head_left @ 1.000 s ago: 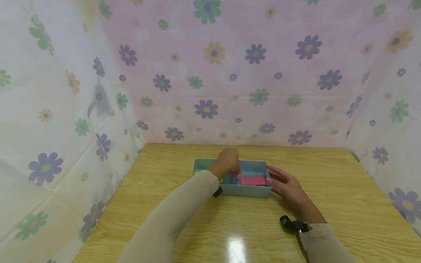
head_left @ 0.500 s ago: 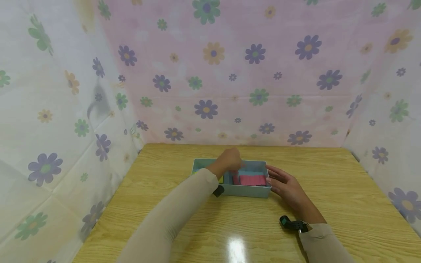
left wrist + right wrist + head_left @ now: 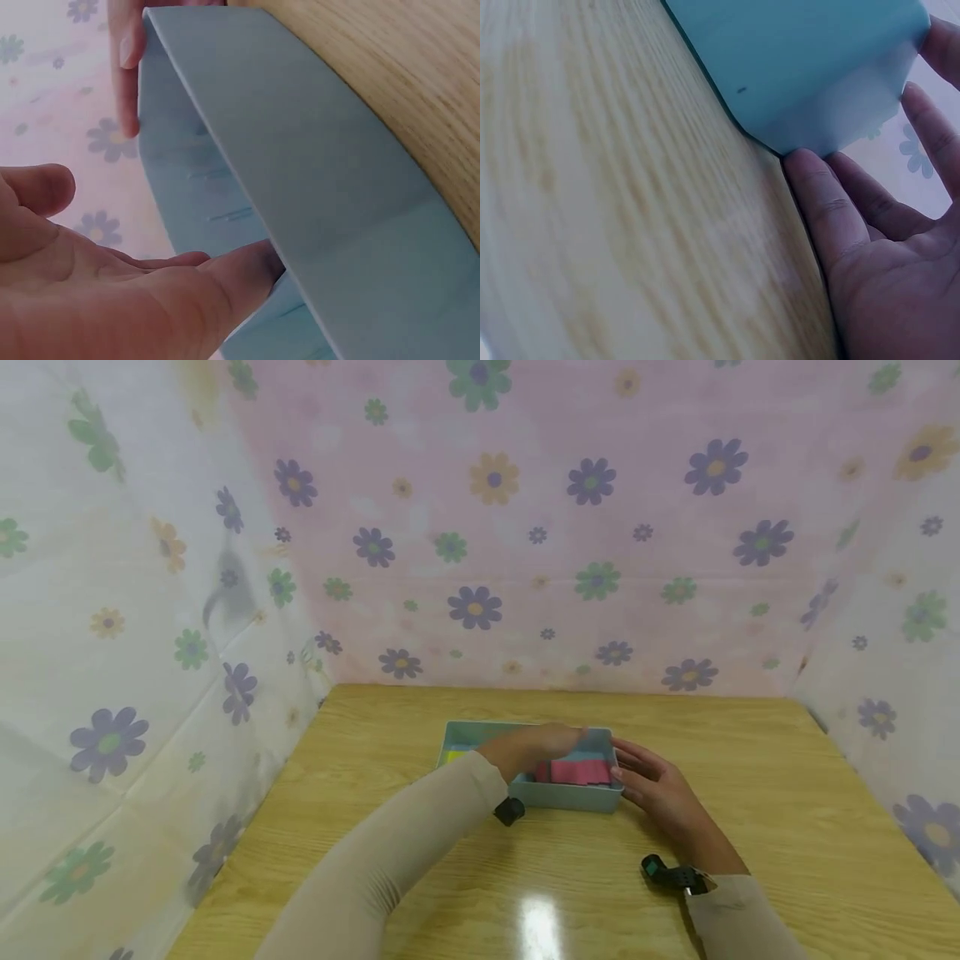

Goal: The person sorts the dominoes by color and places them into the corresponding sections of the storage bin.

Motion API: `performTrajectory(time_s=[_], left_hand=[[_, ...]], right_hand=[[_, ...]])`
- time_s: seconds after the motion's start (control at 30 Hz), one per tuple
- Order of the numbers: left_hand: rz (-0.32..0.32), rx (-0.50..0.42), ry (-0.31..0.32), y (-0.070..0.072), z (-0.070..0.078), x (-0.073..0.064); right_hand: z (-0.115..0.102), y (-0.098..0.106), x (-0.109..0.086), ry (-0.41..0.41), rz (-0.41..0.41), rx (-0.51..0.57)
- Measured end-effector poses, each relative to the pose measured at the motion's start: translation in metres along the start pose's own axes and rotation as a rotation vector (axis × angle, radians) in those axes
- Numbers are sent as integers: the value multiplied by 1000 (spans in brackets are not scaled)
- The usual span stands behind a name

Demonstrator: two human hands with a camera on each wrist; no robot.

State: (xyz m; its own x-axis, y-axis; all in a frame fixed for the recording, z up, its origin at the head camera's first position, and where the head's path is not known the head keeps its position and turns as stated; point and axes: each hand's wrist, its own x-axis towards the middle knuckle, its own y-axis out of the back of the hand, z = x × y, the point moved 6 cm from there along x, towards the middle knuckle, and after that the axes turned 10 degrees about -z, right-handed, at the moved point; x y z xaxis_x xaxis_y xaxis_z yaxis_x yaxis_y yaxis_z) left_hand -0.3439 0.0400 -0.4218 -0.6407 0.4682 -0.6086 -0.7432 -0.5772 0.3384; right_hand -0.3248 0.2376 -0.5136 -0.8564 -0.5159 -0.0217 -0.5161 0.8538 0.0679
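Note:
A light blue-green rectangular box sits on the table. In its right part lies a row of flat pink-red pieces, and a yellow piece shows at the left end. My left hand reaches over the front wall, palm low across the middle of the box, its fingers blurred. The left wrist view shows a finger dipping behind the wall, with no piece visible in the hand. At the right end my right hand rests its fairly straight fingers against the end wall.
The wood-grain table extends around the box. Flower-patterned cloth hangs behind it and on both sides. A black wrist camera sits below the left hand, another black device on the right wrist.
My left hand has lowered, uncurled and stretched rightward over the box. A pink-red piece that was at its fingers now lies at the left end of the row. The right hand has stayed put.

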Motion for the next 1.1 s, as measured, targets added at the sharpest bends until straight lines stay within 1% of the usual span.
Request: performTrajectory(time_s=[0.07,0.13,0.27,0.47,0.73,0.83,0.93,1.03,1.1], left_hand=[[2,15,20,-2,0,1],[6,7,31,-2,0,1],[6,27,36,-1,0,5],[16,44,54,-2,-2,8],[31,99,44,0,2,9],[44,106,21,3,6,4],[64,137,-37,8,12,-4],[133,211,-91,21,14,-19],[200,252,-124,34,9,-33]], right_hand=[[0,0,-1,3,5,-3],[-1,1,-1,7,9,-10],[0,0,-1,3,6,-19],[1,-2,1,8,2,9],[-2,-3,0,19,6,20],[-2,-1,0,13,11,22],[-1,1,0,7,16,18],[-1,2,-1,6,23,15],[-1,2,-1,2,34,8]])
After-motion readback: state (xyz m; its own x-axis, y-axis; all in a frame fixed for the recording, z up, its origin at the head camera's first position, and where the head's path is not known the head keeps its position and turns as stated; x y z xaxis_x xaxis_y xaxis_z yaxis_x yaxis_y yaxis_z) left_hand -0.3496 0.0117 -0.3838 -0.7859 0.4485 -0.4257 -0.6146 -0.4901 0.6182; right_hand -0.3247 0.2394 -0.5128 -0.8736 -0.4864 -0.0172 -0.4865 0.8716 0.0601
